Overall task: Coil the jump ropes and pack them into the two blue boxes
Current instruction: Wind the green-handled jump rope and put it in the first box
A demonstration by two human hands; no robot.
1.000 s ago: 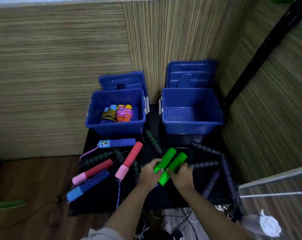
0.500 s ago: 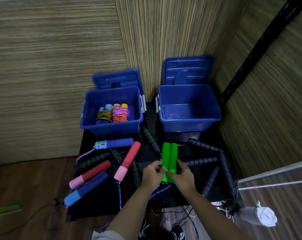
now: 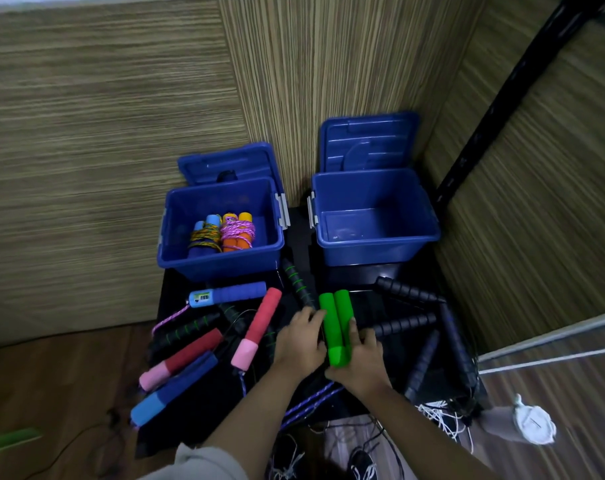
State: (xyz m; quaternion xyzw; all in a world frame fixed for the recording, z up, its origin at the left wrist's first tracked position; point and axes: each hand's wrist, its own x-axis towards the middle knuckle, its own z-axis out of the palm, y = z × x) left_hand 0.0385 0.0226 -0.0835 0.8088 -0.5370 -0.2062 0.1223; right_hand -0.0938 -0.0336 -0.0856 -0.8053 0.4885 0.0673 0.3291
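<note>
Just before the empty right box (image 3: 373, 216), both hands (image 3: 299, 344) (image 3: 361, 362) now clasp the green handles (image 3: 335, 327) squared together, ready for coiling.

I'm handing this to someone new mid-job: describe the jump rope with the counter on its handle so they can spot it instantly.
Start at the left blue box, the one already holding two coiled ropes. Directly in front of it on the black table lies the blue counter handle, roughly parallel to the box's front wall. It alone has a light-blue end with a small display, and a pink cord trails from that end.
</note>
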